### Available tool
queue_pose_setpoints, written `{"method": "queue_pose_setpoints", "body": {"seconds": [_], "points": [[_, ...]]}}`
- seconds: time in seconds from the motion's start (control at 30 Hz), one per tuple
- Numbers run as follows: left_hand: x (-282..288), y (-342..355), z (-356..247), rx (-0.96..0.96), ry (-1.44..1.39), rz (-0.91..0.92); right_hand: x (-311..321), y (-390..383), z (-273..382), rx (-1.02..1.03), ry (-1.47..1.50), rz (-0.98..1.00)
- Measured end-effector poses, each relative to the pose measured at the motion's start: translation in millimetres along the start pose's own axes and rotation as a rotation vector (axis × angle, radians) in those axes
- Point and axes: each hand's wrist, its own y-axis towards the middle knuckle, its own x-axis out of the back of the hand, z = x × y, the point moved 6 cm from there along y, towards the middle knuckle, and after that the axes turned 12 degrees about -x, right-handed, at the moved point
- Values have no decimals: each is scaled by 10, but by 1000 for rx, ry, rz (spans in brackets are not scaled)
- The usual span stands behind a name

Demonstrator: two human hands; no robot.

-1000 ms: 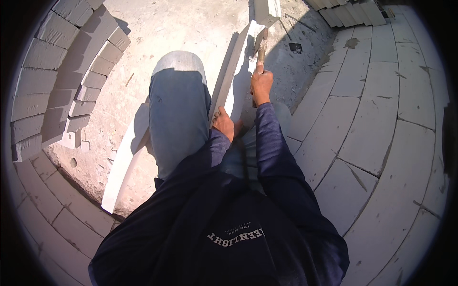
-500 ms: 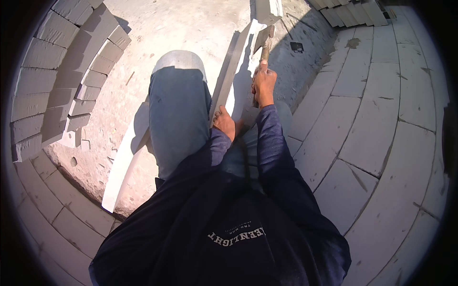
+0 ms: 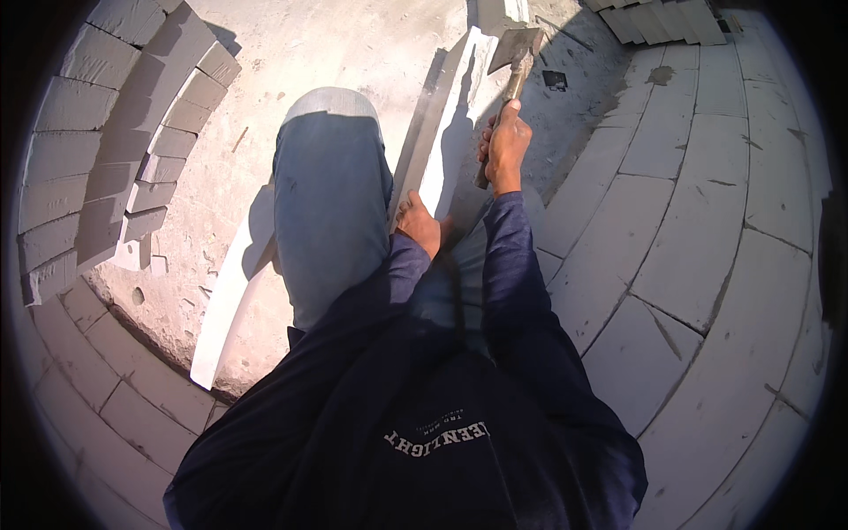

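Note:
In my right hand [image 3: 506, 146] is a hatchet [image 3: 513, 81], gripped by its wooden handle with the fingers wrapped round it. Its broad metal blade is raised beside the far end of a long pale concrete block [image 3: 427, 132]. That block slants away from me between my knees, and its far upper edge looks rough and chipped. My left hand [image 3: 420, 226] holds the near part of the block, fingers curled over its top edge. The block's near end is hidden behind my hand and sleeve.
Stacked blocks [image 3: 93, 97] rise at the left. A wall of jointed blocks [image 3: 698, 203] runs along the right, with more blocks [image 3: 658, 22] piled at the far right. A white slab [image 3: 221, 309] lies beside my left leg. A small dark piece [image 3: 555, 80] is on the dusty floor.
My right hand has swung the hatchet up and to the right, away from the block's edge. My left hand keeps its hold, with the block nearly still.

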Motion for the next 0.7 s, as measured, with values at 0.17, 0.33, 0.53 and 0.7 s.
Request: {"method": "queue_pose_setpoints", "body": {"seconds": [0.17, 0.33, 0.53, 0.7], "points": [[-16, -3, 12, 14, -14, 32, 63, 311, -439, 265, -130, -164], [14, -28, -21, -5, -14, 27, 47, 180, -342, -185, -50, -9], [53, -25, 15, -22, -11, 35, -10, -250, -231, 206, -1, -95], [-128, 31, 86, -23, -14, 31, -78, 366, -692, 128, -353, -218]]}}
